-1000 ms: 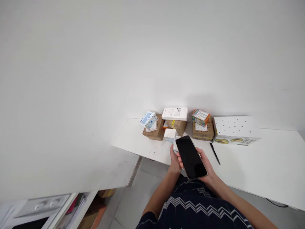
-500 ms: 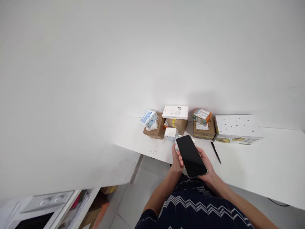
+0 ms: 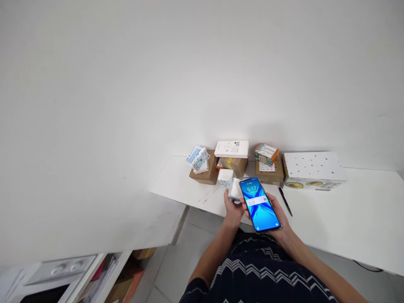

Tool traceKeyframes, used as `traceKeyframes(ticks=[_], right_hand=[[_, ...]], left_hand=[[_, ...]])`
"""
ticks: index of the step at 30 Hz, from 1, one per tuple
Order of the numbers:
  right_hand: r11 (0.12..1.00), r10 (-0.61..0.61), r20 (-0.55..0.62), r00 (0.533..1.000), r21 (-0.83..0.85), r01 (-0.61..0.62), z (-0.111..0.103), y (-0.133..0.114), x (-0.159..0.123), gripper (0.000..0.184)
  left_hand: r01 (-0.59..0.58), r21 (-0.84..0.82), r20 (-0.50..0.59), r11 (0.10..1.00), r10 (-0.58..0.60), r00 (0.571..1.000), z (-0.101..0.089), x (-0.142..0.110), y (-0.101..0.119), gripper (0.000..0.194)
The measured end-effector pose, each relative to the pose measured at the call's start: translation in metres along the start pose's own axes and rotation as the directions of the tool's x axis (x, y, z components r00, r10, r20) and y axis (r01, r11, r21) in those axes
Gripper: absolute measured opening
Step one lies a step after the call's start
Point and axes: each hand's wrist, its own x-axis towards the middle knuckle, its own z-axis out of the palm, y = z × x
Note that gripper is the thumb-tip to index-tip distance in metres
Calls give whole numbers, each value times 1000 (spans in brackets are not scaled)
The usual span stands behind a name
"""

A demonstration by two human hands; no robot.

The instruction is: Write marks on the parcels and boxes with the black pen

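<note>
My right hand [image 3: 277,212] grips a smartphone [image 3: 261,214] whose lit blue lock screen reads 5:17. My left hand [image 3: 233,211] is closed around a small white tissue pack [image 3: 235,188], just left of the phone; part of the pack is hidden behind the phone's edge. Beyond it, a similar white pack with pale blue print [image 3: 225,176] stands on the white table [image 3: 186,185]. Both hands are over the table's near edge, close to my body.
Brown cartons [image 3: 203,174] stand along the wall, with a blue-and-white pack [image 3: 197,158], a flat white box [image 3: 232,149] and an orange box [image 3: 267,154] stacked on top. Farther right are a white box with avocado pictures [image 3: 312,166] and a black pen [image 3: 285,202]. Shelves [image 3: 110,273] stand at lower left.
The phone's screen, black before, has lit up. The phone has shifted slightly right, away from the left hand, so more of the tissue pack shows.
</note>
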Motion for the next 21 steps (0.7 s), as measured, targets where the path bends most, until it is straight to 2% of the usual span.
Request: traceKeyframes(ticks=[3, 5, 6, 7, 8, 9, 10, 11, 13, 15, 18, 21], right_hand=[[990, -98, -76, 992, -106, 89, -16, -11, -3, 45], [953, -177, -138, 974, -270, 135, -37, -20, -1, 50], [906, -226, -175, 958, -400, 141, -51, -24, 2, 54], [817, -286, -211, 935, -563, 123, -66, -27, 7, 58], [667, -375, -239, 896, -740, 82, -83, -30, 12, 60], [411, -492, -229, 840, -911, -8, -100, -31, 18, 59], [91, -589, -166, 791, -986, -139, -116, -31, 24, 58], [-13, -614, -145, 776, -981, -193, -131, -29, 30, 57], [-177, -638, -87, 765, -950, -256, -156, -24, 40, 55], [-281, -635, -38, 772, -919, -277, -171, -15, 46, 55], [-438, -601, 37, 798, -851, -290, -185, -3, 52, 55], [-538, -555, 87, 827, -796, -277, -193, 4, 55, 54]], left_hand=[[-70, -159, 4, 985, 72, 997, -1, 3, 10, 33], [-113, -235, -15, 965, 113, 993, -4, 4, 19, 31], [-131, -267, -28, 955, 128, 991, -6, 5, 23, 32], [-142, -289, -41, 947, 136, 990, -7, 5, 27, 33], [-147, -301, -49, 942, 139, 989, -8, 5, 30, 34], [-148, -314, -51, 938, 139, 989, -9, 4, 32, 34], [-142, -327, -49, 934, 133, 990, -9, 4, 33, 35], [-132, -339, -45, 932, 124, 991, -8, 3, 34, 35], [-109, -353, -35, 929, 103, 994, -6, 1, 33, 35], [-79, -352, -30, 933, 73, 997, -4, -1, 31, 36], [-40, -348, -30, 937, 31, 999, -2, -4, 28, 39], [-20, -337, -27, 941, 12, 1000, -1, -7, 26, 40]])
